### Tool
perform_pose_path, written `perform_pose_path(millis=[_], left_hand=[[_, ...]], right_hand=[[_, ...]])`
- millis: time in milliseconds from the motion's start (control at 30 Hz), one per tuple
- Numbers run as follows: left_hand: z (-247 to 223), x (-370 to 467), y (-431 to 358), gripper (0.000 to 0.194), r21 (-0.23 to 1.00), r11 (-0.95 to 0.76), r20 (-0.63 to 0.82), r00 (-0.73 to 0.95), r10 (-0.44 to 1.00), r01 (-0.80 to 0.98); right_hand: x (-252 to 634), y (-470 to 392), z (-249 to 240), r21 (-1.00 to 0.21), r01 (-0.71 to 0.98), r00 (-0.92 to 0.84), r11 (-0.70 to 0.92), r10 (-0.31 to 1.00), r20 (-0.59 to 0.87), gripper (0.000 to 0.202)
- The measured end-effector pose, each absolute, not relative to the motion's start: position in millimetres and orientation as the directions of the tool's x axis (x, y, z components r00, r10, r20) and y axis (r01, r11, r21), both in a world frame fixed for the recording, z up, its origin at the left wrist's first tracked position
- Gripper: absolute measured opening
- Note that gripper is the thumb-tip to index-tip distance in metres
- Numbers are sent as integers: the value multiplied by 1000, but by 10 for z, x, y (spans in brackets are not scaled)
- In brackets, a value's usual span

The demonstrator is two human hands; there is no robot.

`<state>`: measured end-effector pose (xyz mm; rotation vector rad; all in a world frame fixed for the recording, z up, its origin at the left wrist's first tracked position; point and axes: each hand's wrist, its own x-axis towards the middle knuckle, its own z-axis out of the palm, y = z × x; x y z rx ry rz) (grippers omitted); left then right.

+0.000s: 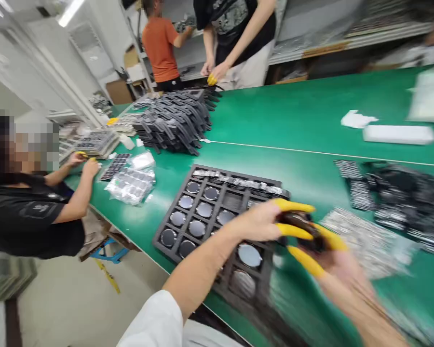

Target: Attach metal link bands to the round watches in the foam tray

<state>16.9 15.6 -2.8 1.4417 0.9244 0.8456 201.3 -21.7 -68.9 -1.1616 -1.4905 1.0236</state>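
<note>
A dark, blurred piece (302, 221) was held between the left hand (262, 221) and the right hand (336, 264), by the right edge of the compartmented tray (233, 199). The green table (275, 115) was crossed by a pale line (296, 150); black trays (171, 123) were stacked far left, shelving (292, 57) ranged behind.

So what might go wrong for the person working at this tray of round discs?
The dark item between the left hand and right hand could slip and drop onto the green table. The left forearm crosses above the tray, so it might knock the round discs. The tray also sits near the table's edge, so a bump could shift it over.
</note>
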Motion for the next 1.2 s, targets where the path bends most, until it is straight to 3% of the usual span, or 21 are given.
perform_pose_path(millis=[100,233,367,467,567,633,733,800,900,1000,1200], left_hand=[[147,-138,162,27,862,-343,188,394,900,374],[180,-589,236,30,757,-450,253,423,870,474],[94,-917,253,48,619,-373,223,300,927,692],[9,-1075,241,62,466,-228,116,197,974,855],[-59,-1130,235,57,425,-152,72,133,988,893],[-86,-1120,237,46,430,-144,58,132,990,891],[-94,-1090,249,33,427,-122,37,117,992,896],[-83,-1072,274,35,426,-105,72,83,994,899],[-56,-1016,329,41,489,-113,194,19,981,865],[-37,-905,357,41,602,-187,246,43,968,776],[-63,-739,336,39,683,-274,251,135,959,678]], right_hand=[[2022,-203,-665,-951,242,-199,194,969,147,36],[1837,26,-545,-837,354,-283,417,901,329,31],[1513,371,-413,-640,433,-516,635,756,403,44],[1308,520,-377,-406,546,-684,733,670,288,54],[1214,501,-335,-187,631,-735,753,657,168,56],[1222,452,-281,-132,633,-749,763,646,148,50],[1336,488,-181,-163,622,-742,766,643,188,39],[1490,645,-126,-167,728,-641,665,747,178,38],[1817,1012,-82,-56,967,-244,248,967,79,43],[2108,1323,-110,37,996,84,-85,996,29,49],[2189,1515,-200,78,984,165,-161,985,-44,33]])
